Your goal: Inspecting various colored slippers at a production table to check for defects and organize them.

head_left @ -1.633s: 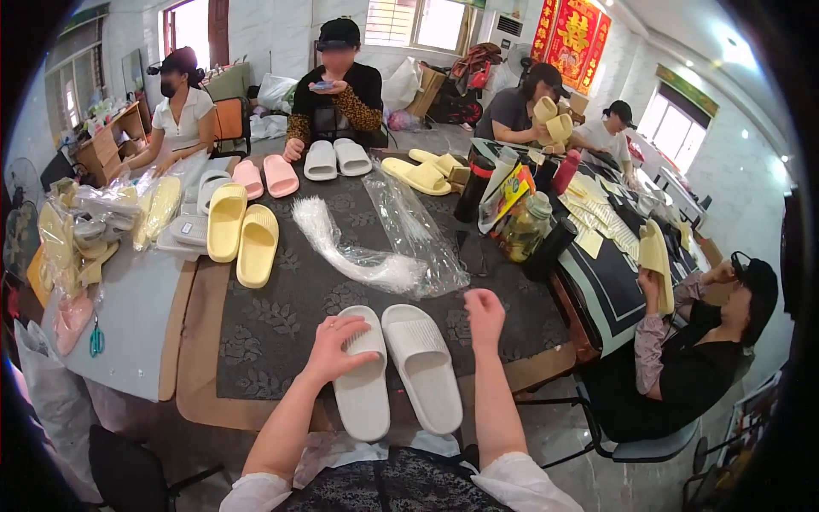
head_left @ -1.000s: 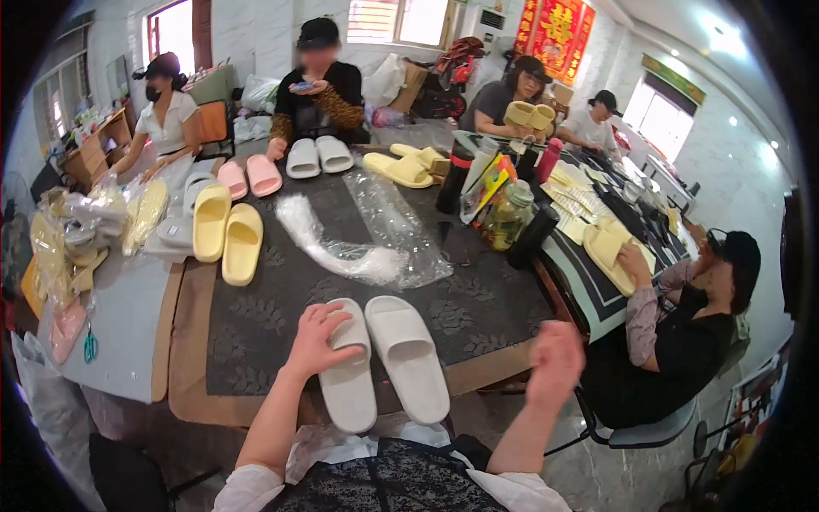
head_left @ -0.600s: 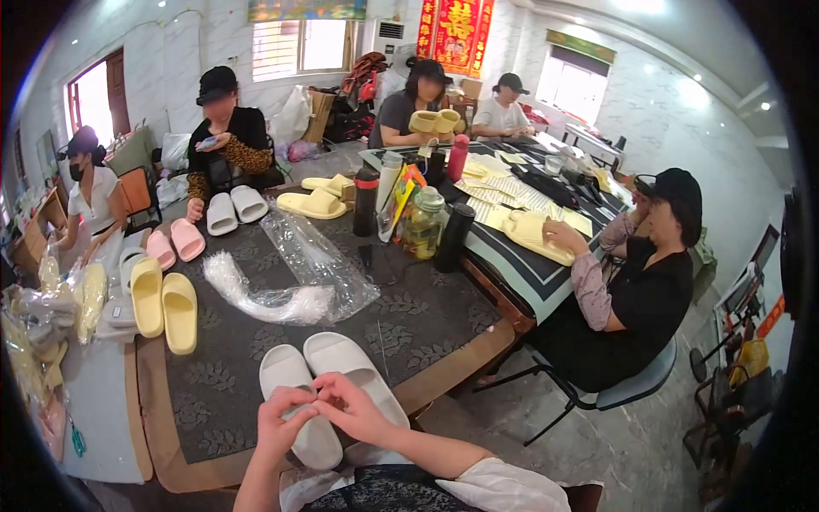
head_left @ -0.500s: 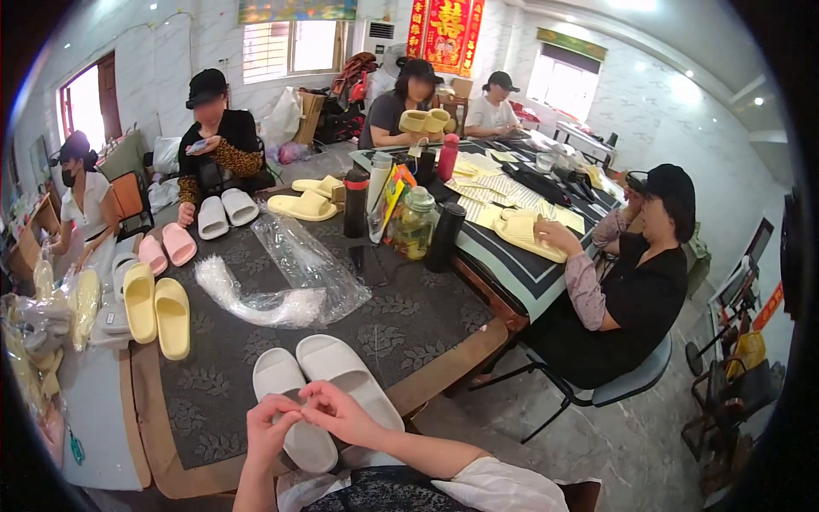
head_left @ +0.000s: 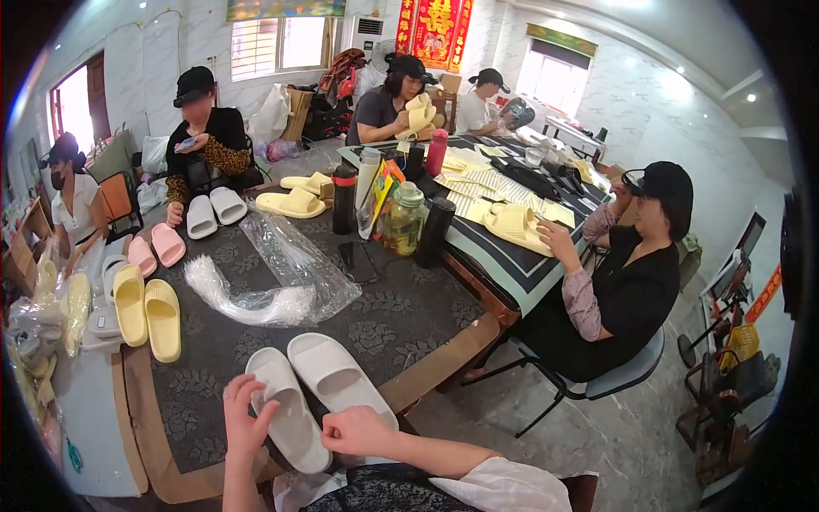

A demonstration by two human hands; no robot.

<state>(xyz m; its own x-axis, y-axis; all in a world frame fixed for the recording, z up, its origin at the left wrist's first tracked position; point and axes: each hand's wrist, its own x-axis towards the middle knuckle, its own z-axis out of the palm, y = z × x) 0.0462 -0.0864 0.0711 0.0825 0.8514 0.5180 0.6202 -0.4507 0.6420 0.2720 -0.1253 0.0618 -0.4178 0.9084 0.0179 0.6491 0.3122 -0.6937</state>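
A pair of white slides lies side by side at the table's near edge: the left slide (head_left: 278,380) and the right slide (head_left: 335,369). My left hand (head_left: 245,411) hovers by the outer side of the left slide, its fingers apart and nothing seen in them. Over the heel part of the pair, my right hand (head_left: 362,429) is closed, knuckles up. Whatever its fingers hold, if anything, is hidden. Beyond the slides lies a bundle of clear plastic bags (head_left: 281,300).
Yellow slides (head_left: 162,321), pink slides (head_left: 168,245) and light grey slides (head_left: 228,206) line the table's left and far sides. Bottles and a glass jar (head_left: 403,224) stand at the back right. A phone (head_left: 357,261) lies near them. A co-worker (head_left: 627,282) sits at the right.
My hands, fingertips together before, have come apart. The left moved left and opened; the right moved slightly lower and closed. Across the room, a co-worker has tilted a pair of yellow slides.
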